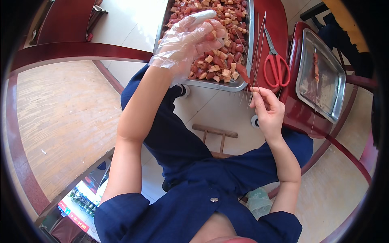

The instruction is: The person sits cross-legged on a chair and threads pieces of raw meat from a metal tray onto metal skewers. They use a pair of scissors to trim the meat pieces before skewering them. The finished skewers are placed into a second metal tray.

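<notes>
My left hand (194,39), in a clear plastic glove, is over a metal tray (226,86) full of diced red and pale meat (217,60). Its fingers are curled around a few meat pieces. My bare right hand (267,106) pinches a thin metal skewer at the tray's near right corner. A red meat piece (242,72) is on or against that skewer, just above my fingertips. More thin metal skewers (258,48) lie by the tray's right side, their lower ends reaching near my right hand. Red-handled scissors (276,65) lie to their right on a red surface.
A second metal tray (323,97) at the right holds a skewer with meat (316,68) on it. A wooden table or bench top (67,121) fills the left. A small wooden frame (215,132) is on the tiled floor. Part of another person (337,36) shows at upper right.
</notes>
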A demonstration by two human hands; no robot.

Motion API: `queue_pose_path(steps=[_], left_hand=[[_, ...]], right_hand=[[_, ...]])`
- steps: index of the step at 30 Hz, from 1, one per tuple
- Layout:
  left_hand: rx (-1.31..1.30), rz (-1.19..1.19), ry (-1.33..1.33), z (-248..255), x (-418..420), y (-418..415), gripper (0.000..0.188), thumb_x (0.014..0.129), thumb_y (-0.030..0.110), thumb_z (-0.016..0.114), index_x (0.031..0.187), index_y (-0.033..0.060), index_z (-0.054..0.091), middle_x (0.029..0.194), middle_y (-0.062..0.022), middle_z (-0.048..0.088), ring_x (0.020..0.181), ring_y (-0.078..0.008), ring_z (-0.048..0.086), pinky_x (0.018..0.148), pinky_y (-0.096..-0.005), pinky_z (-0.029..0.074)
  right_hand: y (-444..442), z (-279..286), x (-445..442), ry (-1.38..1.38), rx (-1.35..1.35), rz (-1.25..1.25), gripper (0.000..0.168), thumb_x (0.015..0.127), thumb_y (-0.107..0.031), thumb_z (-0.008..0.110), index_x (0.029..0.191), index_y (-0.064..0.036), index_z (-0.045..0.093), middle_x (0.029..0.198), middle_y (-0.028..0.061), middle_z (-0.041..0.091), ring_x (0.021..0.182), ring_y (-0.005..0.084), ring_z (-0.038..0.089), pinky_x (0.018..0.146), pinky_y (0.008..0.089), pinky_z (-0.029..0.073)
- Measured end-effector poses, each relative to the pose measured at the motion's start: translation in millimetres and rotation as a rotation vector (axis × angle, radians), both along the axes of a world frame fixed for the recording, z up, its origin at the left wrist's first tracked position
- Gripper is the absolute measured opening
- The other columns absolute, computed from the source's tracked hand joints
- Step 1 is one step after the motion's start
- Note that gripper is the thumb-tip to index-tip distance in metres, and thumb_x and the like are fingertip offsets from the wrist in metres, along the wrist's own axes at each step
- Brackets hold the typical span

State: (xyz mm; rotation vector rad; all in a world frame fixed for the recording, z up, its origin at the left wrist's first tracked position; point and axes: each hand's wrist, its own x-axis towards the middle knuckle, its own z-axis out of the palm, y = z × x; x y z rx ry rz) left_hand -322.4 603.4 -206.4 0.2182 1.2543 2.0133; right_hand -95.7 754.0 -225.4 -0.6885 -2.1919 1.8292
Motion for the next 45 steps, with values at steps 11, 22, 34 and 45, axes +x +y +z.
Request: queue_pose_path(steps=[11,22,34,45], left_hand=[[0.134,-0.001,0.013,-4,7,8,0.043,0.092,0.01,0.068,0.132,0.0032,0.051,0.107,-0.0093,0.066,0.1,-0.0218,0.066,0.092,-0.0331,0.056],[0.326,0.061,-0.174,-15,21,14,0.028,0.097,0.007,0.059,0.123,-0.0004,0.053,0.106,-0.0113,0.064,0.105,-0.023,0.064,0.093,-0.0319,0.057],[0.23,0.036,-0.086,-15,23,14,0.038,0.097,0.005,0.058,0.134,0.0012,0.047,0.106,-0.0089,0.064,0.109,-0.0248,0.065,0.091,-0.03,0.057],[0.223,0.052,-0.097,-19,33,17,0.02,0.095,0.011,0.064,0.113,0.0035,0.058,0.1,-0.0062,0.066,0.106,-0.0218,0.065,0.098,-0.0359,0.054]], right_hand=[[1,4,2,-0.011,-0.003,-0.024,0.014,0.095,-0.004,0.062,0.105,0.004,0.068,0.07,0.0024,0.064,0.064,0.0046,0.059,0.055,0.0193,0.043],[-2,4,3,0.022,-0.012,-0.008,0.019,0.098,-0.007,0.059,0.112,0.003,0.066,0.071,-0.001,0.059,0.055,-0.0007,0.042,0.048,0.0166,0.03],[1,10,4,0.003,0.068,-0.028,0.014,0.094,-0.001,0.062,0.105,0.004,0.068,0.068,0.0037,0.064,0.062,0.0057,0.06,0.055,0.0202,0.045],[-1,6,7,0.003,0.03,-0.042,0.014,0.094,-0.001,0.061,0.106,0.004,0.068,0.068,0.0025,0.063,0.062,0.0054,0.059,0.056,0.0197,0.044]])
